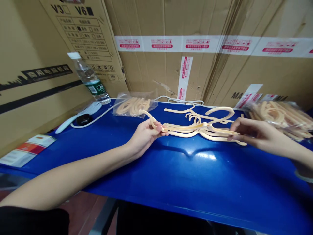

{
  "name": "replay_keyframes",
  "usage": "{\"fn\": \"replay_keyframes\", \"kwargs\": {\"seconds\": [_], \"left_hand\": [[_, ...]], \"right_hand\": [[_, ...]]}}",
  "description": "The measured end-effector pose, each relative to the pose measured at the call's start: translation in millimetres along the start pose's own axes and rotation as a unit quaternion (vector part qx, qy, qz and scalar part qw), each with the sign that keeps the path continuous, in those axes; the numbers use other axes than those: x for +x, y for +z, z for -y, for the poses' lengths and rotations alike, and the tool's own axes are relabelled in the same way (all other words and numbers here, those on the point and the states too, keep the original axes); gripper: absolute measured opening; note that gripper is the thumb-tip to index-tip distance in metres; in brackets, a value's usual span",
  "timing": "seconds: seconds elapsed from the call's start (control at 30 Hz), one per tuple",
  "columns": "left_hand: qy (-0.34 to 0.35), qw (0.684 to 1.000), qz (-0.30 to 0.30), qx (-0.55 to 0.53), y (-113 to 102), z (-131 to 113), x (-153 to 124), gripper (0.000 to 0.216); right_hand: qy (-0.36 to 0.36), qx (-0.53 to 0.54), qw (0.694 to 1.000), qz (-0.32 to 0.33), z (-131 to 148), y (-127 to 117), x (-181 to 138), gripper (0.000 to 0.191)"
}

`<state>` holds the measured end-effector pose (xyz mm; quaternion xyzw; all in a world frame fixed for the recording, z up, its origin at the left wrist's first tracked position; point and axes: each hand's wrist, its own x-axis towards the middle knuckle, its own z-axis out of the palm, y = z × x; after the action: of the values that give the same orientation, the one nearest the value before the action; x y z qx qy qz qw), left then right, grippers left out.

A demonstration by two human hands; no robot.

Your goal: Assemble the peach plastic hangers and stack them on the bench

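Note:
A cream plastic clothes hanger (188, 127) is stretched between both hands above the blue table. My left hand (149, 133) is closed round its left arm, and a curved cream piece sticks up past the thumb. At the other end my right hand (254, 132) pinches the right arm between thumb and fingers. The held hanger's large hook (230, 112) points up and to the right. Behind and below it lie several more cream hangers (186, 134), partly hidden by the held one. One hanger (176, 111) lies farther back.
Bagged cream hanger parts (133, 106) lie at the back left, and another bag (281, 116) at the right. A water bottle (91, 80), pale comb-like brush (78, 116), black object (83, 119), white cable and small carton (28, 150) stand left. Cardboard boxes (156, 75) wall the back.

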<state>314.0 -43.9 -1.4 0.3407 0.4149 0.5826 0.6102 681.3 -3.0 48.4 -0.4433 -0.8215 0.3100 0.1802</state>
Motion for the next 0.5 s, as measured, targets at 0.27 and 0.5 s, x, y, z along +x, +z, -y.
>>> {"fn": "replay_keyframes", "kwargs": {"seconds": [0.27, 0.5], "left_hand": [[0.077, 0.997, -0.011, -0.018, -2, 1, 3, 0.026], [0.059, 0.997, 0.024, 0.042, 2, 5, -9, 0.024]], "right_hand": [[-0.014, 0.008, 0.999, 0.043, 10, 2, -3, 0.041], [0.026, 0.063, 0.998, 0.011, 14, -7, -3, 0.048]]}}
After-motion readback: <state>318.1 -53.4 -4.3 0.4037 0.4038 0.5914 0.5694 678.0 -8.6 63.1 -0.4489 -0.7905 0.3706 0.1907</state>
